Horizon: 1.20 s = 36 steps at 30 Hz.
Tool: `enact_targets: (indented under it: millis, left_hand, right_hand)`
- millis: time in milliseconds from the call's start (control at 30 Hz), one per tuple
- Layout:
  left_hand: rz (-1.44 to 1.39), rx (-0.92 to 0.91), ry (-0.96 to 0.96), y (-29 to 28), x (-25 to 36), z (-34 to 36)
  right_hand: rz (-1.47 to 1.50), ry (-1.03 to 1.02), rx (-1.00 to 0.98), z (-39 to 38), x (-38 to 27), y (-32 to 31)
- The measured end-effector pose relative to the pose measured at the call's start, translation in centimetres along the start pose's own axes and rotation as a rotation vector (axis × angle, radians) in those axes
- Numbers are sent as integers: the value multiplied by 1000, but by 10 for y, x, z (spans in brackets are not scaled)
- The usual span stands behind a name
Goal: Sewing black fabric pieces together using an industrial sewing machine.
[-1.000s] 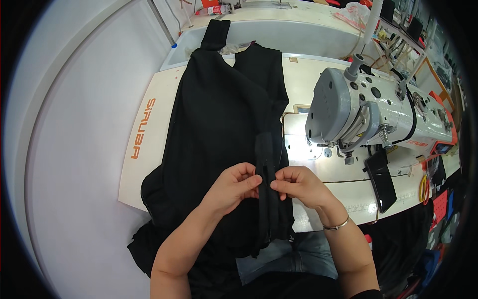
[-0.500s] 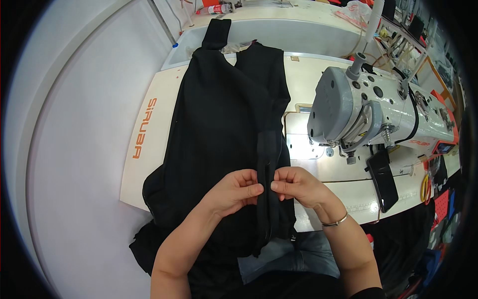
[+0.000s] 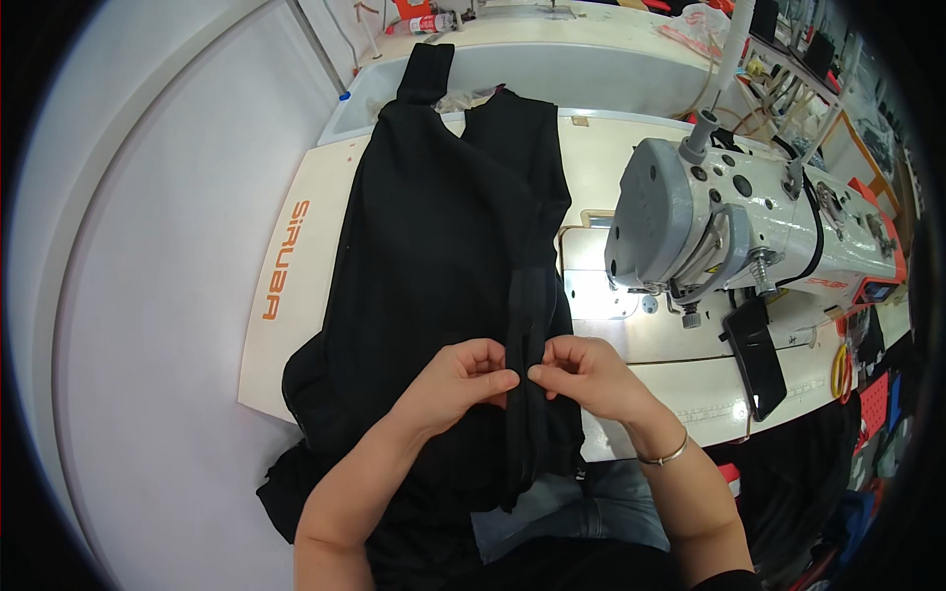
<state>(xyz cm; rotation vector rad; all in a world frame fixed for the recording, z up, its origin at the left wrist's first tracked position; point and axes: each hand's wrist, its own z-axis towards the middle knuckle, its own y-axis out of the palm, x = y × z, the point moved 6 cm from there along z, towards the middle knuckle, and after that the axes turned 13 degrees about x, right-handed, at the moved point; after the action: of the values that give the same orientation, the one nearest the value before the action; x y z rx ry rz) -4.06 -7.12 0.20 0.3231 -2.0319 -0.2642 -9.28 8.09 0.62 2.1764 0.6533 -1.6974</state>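
A black garment lies spread over the sewing table, its lower part hanging over the front edge onto my lap. Along its right side runs a long, narrow dark strip with a slit down the middle, possibly a zip. My left hand pinches this strip from the left between thumb and fingers. From the right, my right hand grips the same strip, thumb on top and fingers curled, close beside my left. Just beyond, to the right, is the white sewing machine, with its needle plate beside the garment.
A black phone lies below the machine, near yellow-handled scissors. A grey trough runs behind the table, with a bottle and pink plastic bag beyond. A white partition stands at the left.
Both hands have shifted a little way down the strip toward me and still pinch it. The garment stays in nearly the same position.
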Motion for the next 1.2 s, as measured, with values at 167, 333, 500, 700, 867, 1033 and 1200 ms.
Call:
enact_targets:
  millis: [167, 333, 500, 700, 867, 1033, 1200]
  left_hand:
    - [994, 286, 814, 16, 88, -19]
    - [1369, -166, 1316, 76, 112, -17]
    - [1707, -537, 963, 89, 100, 9]
    - [1862, -568, 978, 92, 99, 7]
    - [1771, -616, 947, 96, 98, 10]
    - [1843, -659, 746, 96, 93, 20]
    - [1974, -634, 490, 96, 88, 26]
  right_hand:
    - [-169, -94, 130, -8, -11, 1]
    - [-403, -256, 282, -18, -27, 2]
    - [-455, -336, 429, -27, -34, -1]
    - [-392, -370, 485, -30, -33, -2]
    - [-495, -397, 497, -32, -33, 1]
    - [-609, -484, 560, -37, -39, 3]
    - [-790, -641, 605, -42, -46, 10]
